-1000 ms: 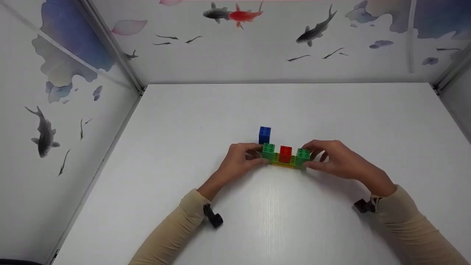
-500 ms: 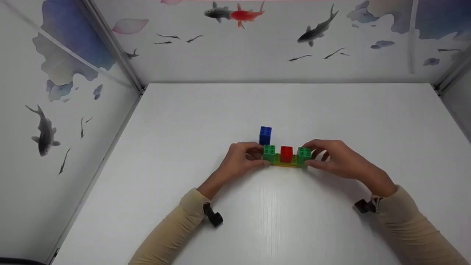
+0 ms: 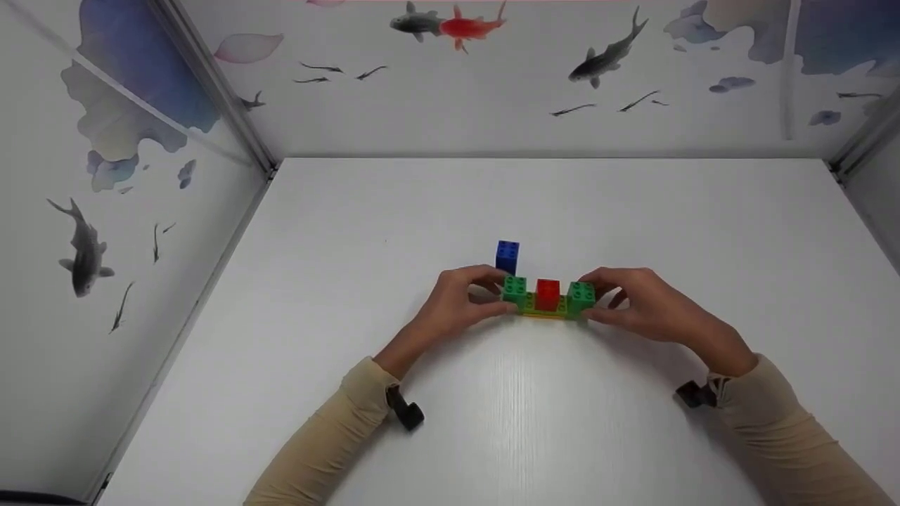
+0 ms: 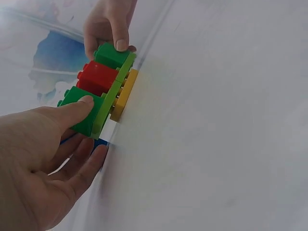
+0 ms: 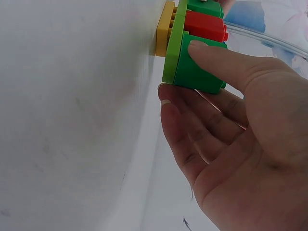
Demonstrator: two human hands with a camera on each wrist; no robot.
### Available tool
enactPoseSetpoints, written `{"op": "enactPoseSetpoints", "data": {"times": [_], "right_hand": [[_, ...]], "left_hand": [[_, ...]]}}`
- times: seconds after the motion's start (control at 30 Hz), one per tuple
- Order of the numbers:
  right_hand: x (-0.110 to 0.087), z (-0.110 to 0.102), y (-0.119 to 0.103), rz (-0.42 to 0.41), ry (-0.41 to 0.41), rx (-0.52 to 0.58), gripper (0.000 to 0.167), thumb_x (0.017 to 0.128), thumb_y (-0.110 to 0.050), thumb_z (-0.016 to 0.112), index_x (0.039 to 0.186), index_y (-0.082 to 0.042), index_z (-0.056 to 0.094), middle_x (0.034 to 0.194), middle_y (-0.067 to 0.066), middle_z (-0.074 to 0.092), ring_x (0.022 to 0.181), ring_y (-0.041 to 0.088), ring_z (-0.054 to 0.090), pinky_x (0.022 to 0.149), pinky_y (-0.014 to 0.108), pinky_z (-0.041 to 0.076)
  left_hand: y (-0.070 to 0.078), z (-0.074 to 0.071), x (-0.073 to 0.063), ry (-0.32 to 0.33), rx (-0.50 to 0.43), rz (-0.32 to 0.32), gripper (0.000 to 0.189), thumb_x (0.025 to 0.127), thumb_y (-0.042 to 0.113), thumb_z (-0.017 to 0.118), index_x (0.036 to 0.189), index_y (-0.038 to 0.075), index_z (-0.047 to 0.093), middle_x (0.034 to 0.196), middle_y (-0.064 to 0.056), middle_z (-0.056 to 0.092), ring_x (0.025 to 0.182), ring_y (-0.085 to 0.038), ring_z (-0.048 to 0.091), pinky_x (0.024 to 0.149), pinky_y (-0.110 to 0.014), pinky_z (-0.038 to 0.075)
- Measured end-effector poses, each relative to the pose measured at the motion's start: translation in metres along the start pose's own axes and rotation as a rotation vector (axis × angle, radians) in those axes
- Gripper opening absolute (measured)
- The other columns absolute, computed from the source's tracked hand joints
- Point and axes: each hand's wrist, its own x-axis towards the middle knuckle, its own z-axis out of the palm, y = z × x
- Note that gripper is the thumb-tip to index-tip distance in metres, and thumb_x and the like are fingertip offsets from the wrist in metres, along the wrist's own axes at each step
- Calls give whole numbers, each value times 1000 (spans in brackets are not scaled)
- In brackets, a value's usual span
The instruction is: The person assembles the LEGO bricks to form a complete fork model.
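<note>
My left hand (image 3: 453,302) pinches the left green block (image 3: 515,292), my right hand (image 3: 636,302) the right green block (image 3: 581,299). A red block (image 3: 548,295) sits between them, all on a lime plate (image 5: 174,50) with a yellow plate (image 4: 127,94) beneath, near the middle of the table (image 3: 520,407). A blue block (image 3: 507,256) stands just behind.

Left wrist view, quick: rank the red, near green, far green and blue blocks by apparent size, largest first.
1. Near green block
2. Red block
3. Far green block
4. Blue block, mostly hidden

Differing nearness leaves true sizes unsure.
</note>
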Motion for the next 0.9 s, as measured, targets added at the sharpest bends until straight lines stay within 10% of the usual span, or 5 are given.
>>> {"op": "enactPoseSetpoints", "data": {"times": [0.9], "right_hand": [[0,2,4,-22,-2,4,45,97,-12,83,140,-10,70,129,3,77,113,23,76,94,40,65]], "left_hand": [[-2,-2,0,3,-97,57,39,92,17,89,128,21,74,123,4,78,115,-10,76,101,-35,64]]}}
